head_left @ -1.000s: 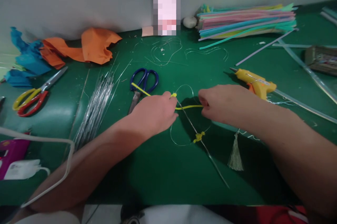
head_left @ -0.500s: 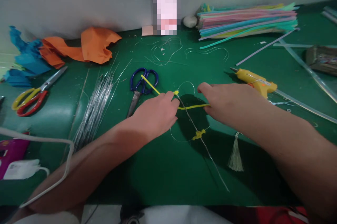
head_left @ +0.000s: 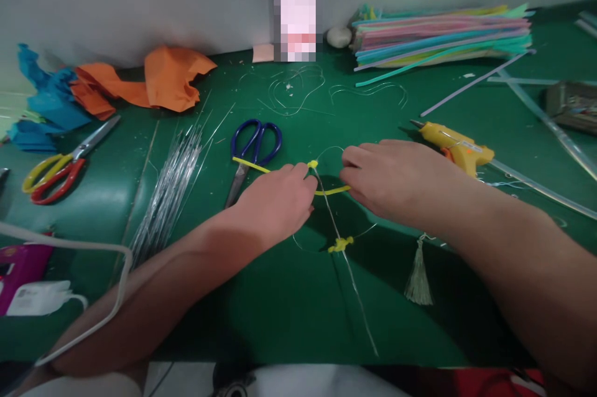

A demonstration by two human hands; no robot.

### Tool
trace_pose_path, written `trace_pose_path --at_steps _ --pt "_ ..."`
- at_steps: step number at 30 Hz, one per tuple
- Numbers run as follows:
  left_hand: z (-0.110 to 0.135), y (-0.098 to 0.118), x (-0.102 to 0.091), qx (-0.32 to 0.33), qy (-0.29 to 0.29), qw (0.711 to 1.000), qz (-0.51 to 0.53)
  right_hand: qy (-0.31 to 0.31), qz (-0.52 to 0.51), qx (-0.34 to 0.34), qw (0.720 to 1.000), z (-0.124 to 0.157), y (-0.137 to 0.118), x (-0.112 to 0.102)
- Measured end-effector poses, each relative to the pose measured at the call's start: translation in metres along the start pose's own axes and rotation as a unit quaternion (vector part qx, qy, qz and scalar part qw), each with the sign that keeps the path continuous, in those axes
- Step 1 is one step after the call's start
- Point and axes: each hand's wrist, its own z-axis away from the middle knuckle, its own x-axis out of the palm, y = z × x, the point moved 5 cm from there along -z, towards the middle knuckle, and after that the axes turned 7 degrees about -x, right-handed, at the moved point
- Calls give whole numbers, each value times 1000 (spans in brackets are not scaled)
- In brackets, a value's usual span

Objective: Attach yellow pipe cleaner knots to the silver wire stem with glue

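Note:
Over the middle of the table my left hand (head_left: 286, 198) is closed on a yellow pipe cleaner (head_left: 332, 191) and a thin silvery wire (head_left: 332, 213). My right hand (head_left: 373, 173) pinches the pipe cleaner's right end, a short way off. The other end sticks out past my left knuckles, over the blue-handled scissors (head_left: 256, 142). A small yellow knot (head_left: 312, 164) shows at the wire's top by my left fingers. Lower on the wire sits a twisted yellow piece (head_left: 341, 244), with thin clear thread looping nearby. My fingertips are partly hidden.
Left lie a bundle of wires (head_left: 170, 188), red-and-yellow scissors (head_left: 69, 167) and crumpled orange paper (head_left: 170, 79). Right are a yellow glue gun (head_left: 454, 147), a tassel (head_left: 419, 272) and a pile of coloured pipe cleaners (head_left: 443, 39). A white cable (head_left: 124, 279) crosses by my left forearm.
My right hand has moved left, closer to my left hand. The pipe cleaner's left end has swung down, and the wire's lower end with the twisted yellow piece has shifted left.

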Motion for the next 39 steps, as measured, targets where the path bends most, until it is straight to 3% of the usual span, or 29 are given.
trace_pose_path --at_steps 8,13,20,31,39 --pt "1 1 -1 2 6 1000 -21 6 -46 13 999 -2 7 12" --pt "2 -3 -2 -28 5 999 -33 -20 -74 48 996 -6 11 20" --pt "2 -6 -5 -46 25 998 -38 -10 -77 57 995 -9 13 26" --pt "-1 -6 2 -24 6 1000 3 -19 -77 81 994 -8 10 28" --pt "-4 -13 0 -53 -16 997 46 -8 -66 54 996 -11 9 24"
